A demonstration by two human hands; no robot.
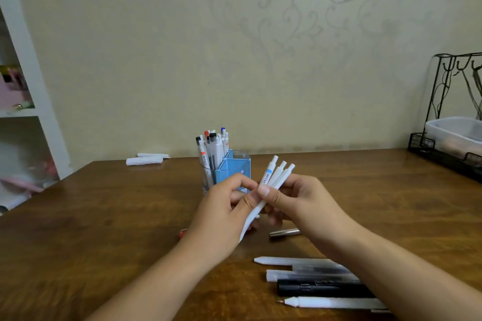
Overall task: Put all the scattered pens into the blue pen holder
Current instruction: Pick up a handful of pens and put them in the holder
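Note:
The blue pen holder [236, 166] stands mid-table near the wall, with several pens upright in its left compartment. In front of it both my hands hold a bundle of three white pens [273, 177], tops pointing up and right. My right hand [300, 206] grips the bundle with the thumb across it. My left hand [224, 214] pinches the same bundle from the left. Several pens [313, 279], white, clear and black, lie side by side on the table under my right forearm. A silver pen [284, 232] lies below my hands, and a red object [182, 233] peeks out left of my left wrist.
Two white rolled items [146, 159] lie at the table's back edge by the wall. A black wire rack [453, 122] with a clear plastic box stands at the back right. A white shelf unit [28, 101] rises at the left beside the wooden table [104, 216].

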